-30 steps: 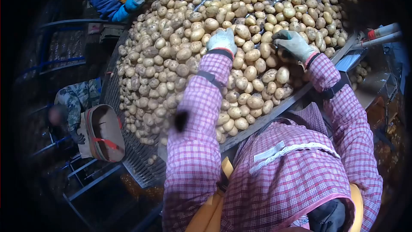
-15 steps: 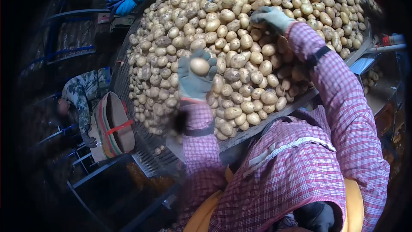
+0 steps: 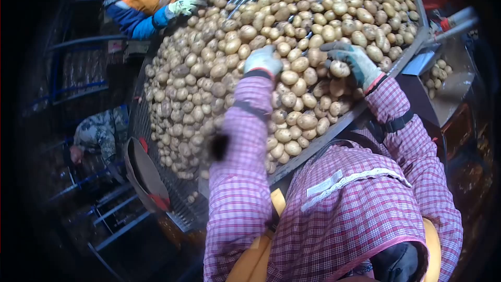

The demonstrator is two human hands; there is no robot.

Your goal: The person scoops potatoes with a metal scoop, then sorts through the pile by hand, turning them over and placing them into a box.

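Note:
A large heap of pale brown potatoes (image 3: 209, 75) covers a slatted metal table. My right hand (image 3: 360, 64), in a light glove with grey fingers, curls around a potato (image 3: 340, 69) at the right part of the heap. Its fingers lie over the top and far side of that potato. Back up, my left hand (image 3: 264, 60) in a pale glove rests on the middle of the heap. Its fingers bend down among the potatoes and are mostly hidden, so what they hold does not show.
A co-worker's gloved hand (image 3: 189, 4) reaches to the heap's far left edge. The table's metal rim (image 3: 360, 108) runs close in front of me. A box with potatoes (image 3: 454, 94) stands at right. At left are a large bag (image 3: 143, 169) and a person in camouflage clothing (image 3: 99, 133).
My left hand, palm up with a potato before, has turned over and moved forward and right onto the heap. My right hand has shifted nearer and right, now around a potato.

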